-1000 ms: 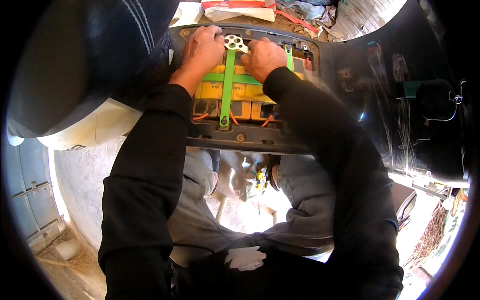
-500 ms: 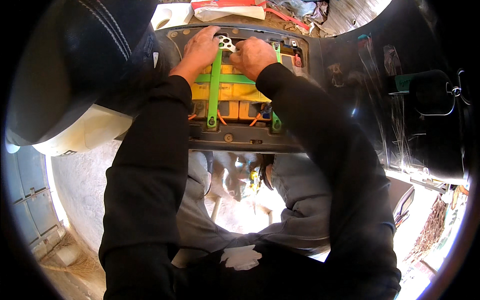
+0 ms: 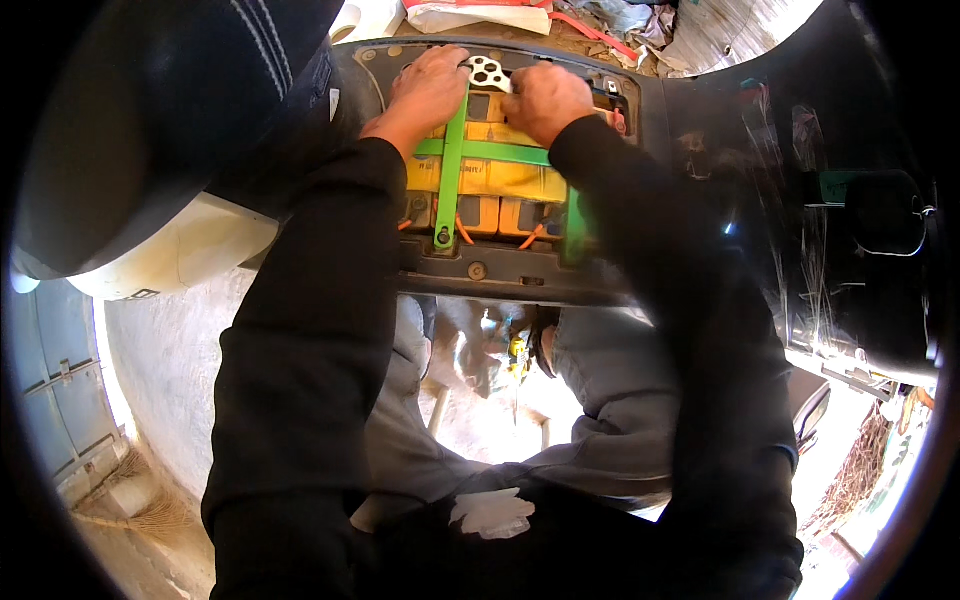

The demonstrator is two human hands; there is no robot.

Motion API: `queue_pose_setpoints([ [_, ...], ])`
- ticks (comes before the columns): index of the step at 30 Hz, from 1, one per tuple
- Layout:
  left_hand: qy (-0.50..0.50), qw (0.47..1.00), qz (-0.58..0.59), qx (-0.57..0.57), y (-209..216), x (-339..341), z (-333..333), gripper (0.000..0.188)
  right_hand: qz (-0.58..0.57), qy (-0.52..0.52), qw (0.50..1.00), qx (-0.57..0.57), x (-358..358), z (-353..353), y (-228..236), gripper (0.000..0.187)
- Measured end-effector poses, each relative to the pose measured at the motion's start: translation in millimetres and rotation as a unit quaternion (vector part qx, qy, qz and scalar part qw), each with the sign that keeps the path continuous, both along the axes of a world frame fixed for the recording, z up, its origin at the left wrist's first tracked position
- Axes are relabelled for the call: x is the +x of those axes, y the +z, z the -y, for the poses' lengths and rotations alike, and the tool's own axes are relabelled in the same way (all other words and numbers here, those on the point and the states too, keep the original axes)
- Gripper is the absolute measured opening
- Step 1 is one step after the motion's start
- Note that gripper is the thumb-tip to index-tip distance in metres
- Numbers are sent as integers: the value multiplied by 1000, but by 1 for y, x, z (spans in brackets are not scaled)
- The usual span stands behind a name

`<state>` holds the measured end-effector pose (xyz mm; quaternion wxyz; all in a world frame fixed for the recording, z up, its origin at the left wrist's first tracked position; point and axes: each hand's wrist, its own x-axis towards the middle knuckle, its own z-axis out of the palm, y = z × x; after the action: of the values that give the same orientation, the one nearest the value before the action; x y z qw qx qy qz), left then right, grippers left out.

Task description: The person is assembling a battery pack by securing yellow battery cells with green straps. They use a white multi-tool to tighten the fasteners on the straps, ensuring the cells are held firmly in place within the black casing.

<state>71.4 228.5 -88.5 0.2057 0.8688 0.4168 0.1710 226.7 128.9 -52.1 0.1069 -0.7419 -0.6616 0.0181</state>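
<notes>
A flat silver multi-hole hex wrench [image 3: 489, 72] lies at the far end of the left green strap [image 3: 452, 170]. My right hand [image 3: 550, 102] grips its right end with curled fingers. My left hand [image 3: 425, 88] is at the wrench's left end, fingers bent and fingertips close against it; what they hold is hidden. Beneath both hands, yellow-orange batteries [image 3: 515, 180] sit in a dark recessed compartment. A green cross strap [image 3: 505, 152] runs over them. Another green strap [image 3: 575, 225] on the right is partly covered by my right sleeve. Orange wires [image 3: 532, 236] show at the near side.
A black padded seat [image 3: 170, 130] rises at the left. The compartment's dark frame [image 3: 478, 270] has bolts along its near edge. A scuffed black panel [image 3: 740, 170] stands at the right. Beyond the frame lie a red-and-white package [image 3: 478, 16] and crumpled cloth [image 3: 610, 18].
The whole view has shifted, so the scene sits farther right. Against the strap, my right hand and the wrench have moved slightly right. My left hand stays at the strap's far end.
</notes>
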Motion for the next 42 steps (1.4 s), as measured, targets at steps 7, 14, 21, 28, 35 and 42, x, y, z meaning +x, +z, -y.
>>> queue_pose_setpoints([
  [7, 8, 1000, -8, -2, 4, -3, -1, 39, -36, 49, 998, 22, 1, -4, 1, 28],
  [14, 18, 1000, -7, -3, 6, 0, 1, 38, -4, 76, 995, 68, -8, 1, -3, 28],
  [21, 11, 1000, -9, -15, 7, -1, 0, 38, -53, 5, 998, -45, -36, -1, 12, 28],
  [28, -6, 1000, -17, -10, 5, -2, -4, 39, -12, 14, 1000, -3, -19, -5, -3, 25],
  [35, -2, 1000, -21, -22, 10, -2, -1, 40, 27, 70, 997, 34, 12, -10, -7, 24],
  [42, -11, 999, -23, -21, 9, -2, -2, 43, 6, 68, 997, 28, 1, -1, -2, 22],
])
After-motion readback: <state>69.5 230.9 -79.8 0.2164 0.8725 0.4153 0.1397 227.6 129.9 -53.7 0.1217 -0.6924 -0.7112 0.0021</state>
